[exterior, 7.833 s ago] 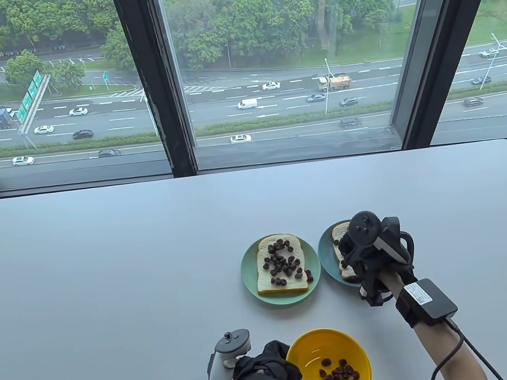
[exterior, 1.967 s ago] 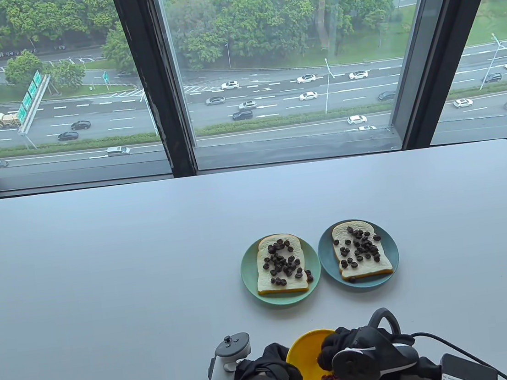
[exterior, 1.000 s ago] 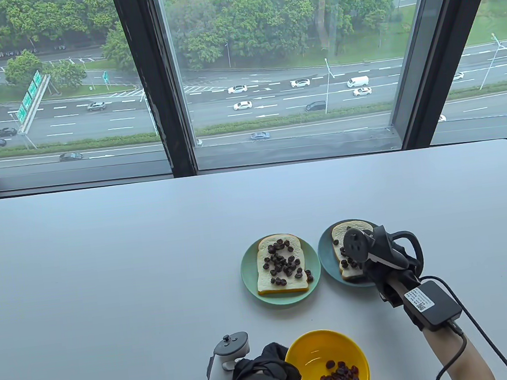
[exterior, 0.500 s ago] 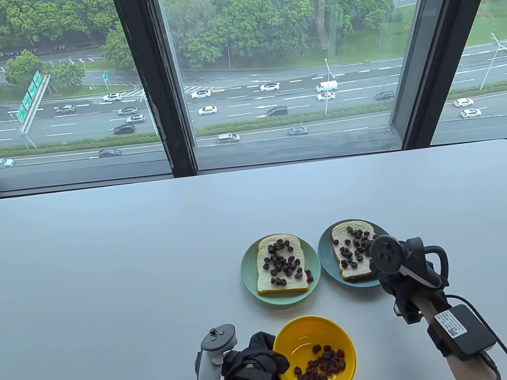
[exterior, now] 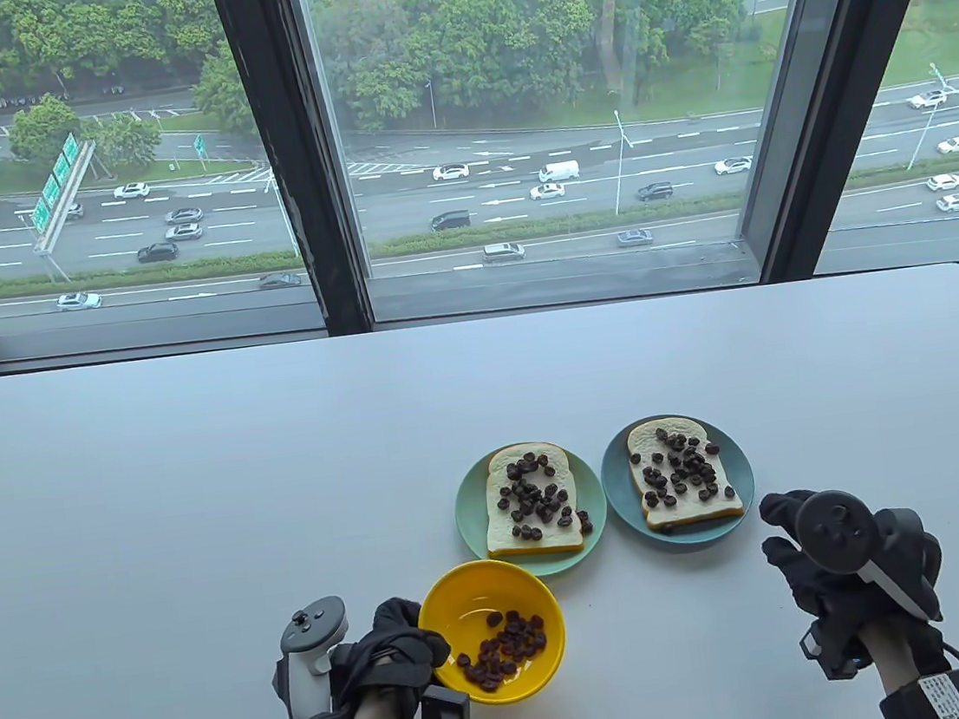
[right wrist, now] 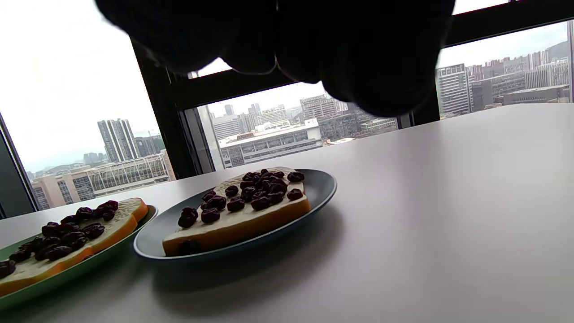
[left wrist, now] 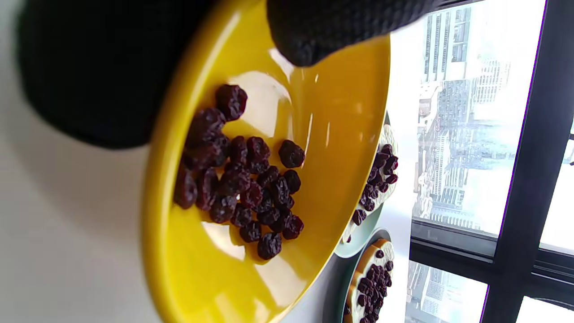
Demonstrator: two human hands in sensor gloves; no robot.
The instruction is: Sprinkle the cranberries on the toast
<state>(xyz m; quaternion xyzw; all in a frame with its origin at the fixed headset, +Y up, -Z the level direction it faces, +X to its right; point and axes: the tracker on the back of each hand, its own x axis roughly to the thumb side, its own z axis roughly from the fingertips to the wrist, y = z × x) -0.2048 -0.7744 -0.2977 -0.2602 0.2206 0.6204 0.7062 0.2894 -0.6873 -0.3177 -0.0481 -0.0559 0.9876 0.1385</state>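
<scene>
Your right hand [exterior: 826,553] has come back off the blue plate [exterior: 737,468] and now hovers above the counter [exterior: 200,499] just right of it, its fingers [exterior: 782,508] spread loose and grasping nothing. Half a second ago it was over that plate's lower right rim; a second ago it was over the toast [exterior: 685,483] itself.

Your left hand [exterior: 393,650] has meanwhile carried the yellow bowl [exterior: 440,609] forward and to the left. Its fingers [left wrist: 341,27] curl over the near rim, clenched on the bowl. The far rim now sits just beside the green plate [exterior: 473,518]; whether they touch, you cannot tell.

The cranberries [exterior: 504,646] left in the bowl lie in a small heap just right of your left fingers. The rest are spread over both slices: the toast on the blue plate, left of your right fingers, and the second slice [exterior: 532,500] on the green plate, beyond your left fingers.

With both slices well covered and your right hand withdrawn empty, the sprinkling looks essentially done; moving the bowl suggests you are tidying up, not reaching for another pinch.

A white label on the box at your right wrist [exterior: 940,696] carries print too small to read. No other readable writing appears on the counter things.
</scene>
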